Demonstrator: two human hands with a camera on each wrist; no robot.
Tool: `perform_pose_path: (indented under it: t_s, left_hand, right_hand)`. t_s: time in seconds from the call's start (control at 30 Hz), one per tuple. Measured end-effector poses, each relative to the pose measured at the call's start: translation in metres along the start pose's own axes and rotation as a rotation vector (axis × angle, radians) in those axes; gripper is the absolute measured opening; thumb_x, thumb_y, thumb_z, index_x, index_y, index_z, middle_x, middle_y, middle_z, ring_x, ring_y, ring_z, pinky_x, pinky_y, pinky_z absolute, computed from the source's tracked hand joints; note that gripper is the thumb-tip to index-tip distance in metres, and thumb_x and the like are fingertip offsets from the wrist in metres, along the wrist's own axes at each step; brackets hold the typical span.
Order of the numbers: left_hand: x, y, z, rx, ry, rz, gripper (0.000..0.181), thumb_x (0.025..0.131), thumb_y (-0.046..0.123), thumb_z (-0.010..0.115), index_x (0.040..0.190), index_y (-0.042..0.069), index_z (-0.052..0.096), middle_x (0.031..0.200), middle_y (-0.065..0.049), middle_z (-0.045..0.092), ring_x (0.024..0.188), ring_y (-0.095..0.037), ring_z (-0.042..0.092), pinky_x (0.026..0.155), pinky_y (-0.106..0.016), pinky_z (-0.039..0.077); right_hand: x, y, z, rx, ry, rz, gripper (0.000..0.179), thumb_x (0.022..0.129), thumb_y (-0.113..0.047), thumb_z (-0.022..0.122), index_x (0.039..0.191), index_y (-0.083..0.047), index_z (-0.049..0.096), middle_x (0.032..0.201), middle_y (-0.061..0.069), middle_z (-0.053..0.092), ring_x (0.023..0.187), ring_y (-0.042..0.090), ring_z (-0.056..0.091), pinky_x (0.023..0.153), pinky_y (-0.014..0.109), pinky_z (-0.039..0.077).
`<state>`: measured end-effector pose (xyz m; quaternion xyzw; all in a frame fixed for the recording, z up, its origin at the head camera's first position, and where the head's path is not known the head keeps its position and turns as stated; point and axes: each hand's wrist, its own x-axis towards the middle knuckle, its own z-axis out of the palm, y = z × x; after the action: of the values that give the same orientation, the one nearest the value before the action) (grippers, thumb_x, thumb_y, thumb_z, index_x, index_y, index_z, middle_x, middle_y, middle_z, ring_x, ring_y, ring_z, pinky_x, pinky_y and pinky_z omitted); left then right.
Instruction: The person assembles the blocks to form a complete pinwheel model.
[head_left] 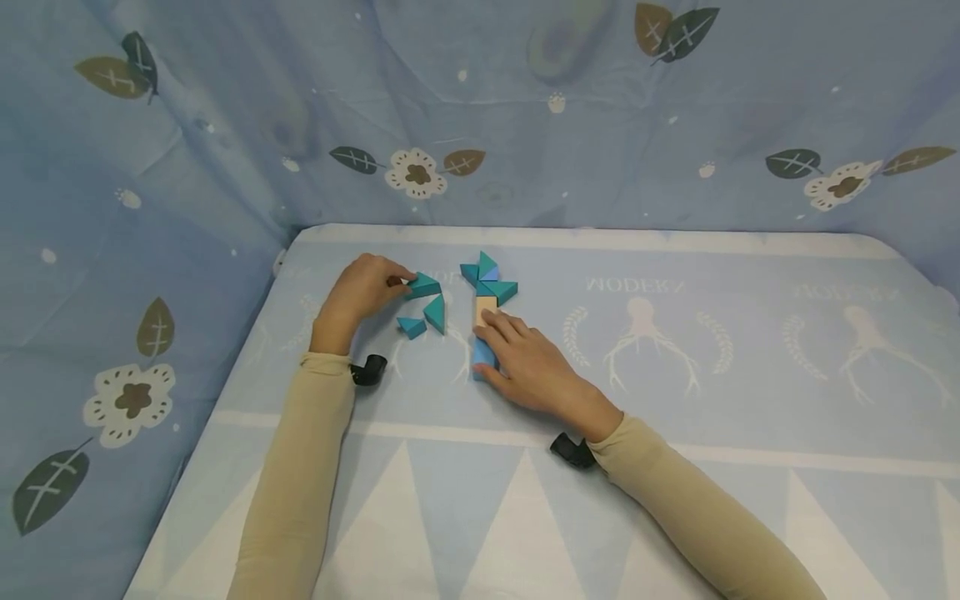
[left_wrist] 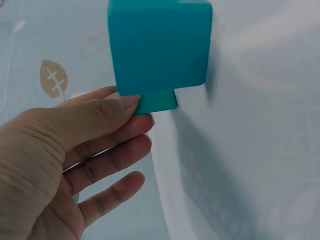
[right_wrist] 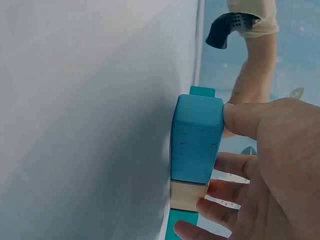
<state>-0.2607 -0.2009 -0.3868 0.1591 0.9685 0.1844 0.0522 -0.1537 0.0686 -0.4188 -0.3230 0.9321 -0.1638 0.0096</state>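
Observation:
My left hand (head_left: 365, 287) pinches a teal triangular block (head_left: 424, 285) by its left end, at the left of the table. In the left wrist view, the thumb and forefinger meet at a teal piece (left_wrist: 157, 101), partly hidden behind a nearer teal block (left_wrist: 160, 47). Two more teal triangular blocks (head_left: 435, 314) lie just below that hand. My right hand (head_left: 528, 362) rests, fingers extended, on a row with a beige block (head_left: 486, 305) and a blue block (head_left: 483, 357). Its thumb touches the blue block (right_wrist: 197, 140) in the right wrist view.
Above the beige block, several teal triangles (head_left: 498, 290) and a periwinkle triangle (head_left: 489, 273) continue the row. A patterned light-blue cloth covers the table (head_left: 675, 433). Blue printed curtains (head_left: 525, 167) stand behind and at the left.

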Motion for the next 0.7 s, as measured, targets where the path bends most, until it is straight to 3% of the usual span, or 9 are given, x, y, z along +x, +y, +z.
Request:
perform_pose_path:
  t_s: [0.7]
  left_hand:
    - [0.0008, 0.0048, 0.0042, -0.020, 0.023, 0.044, 0.027, 0.088, 0.011, 0.073, 0.115, 0.009, 0.074, 0.105, -0.012, 0.074, 0.090, -0.023, 0.068, 0.077, -0.039, 0.055]
  right_hand:
    - [0.0010, 0.0023, -0.0002, 0.015, -0.022, 0.006, 0.058, 0.101, -0.041, 0.052, 0.148, -0.008, 0.042, 0.158, 0.015, 0.031, 0.145, 0.032, 0.032, 0.108, 0.049, 0.040]
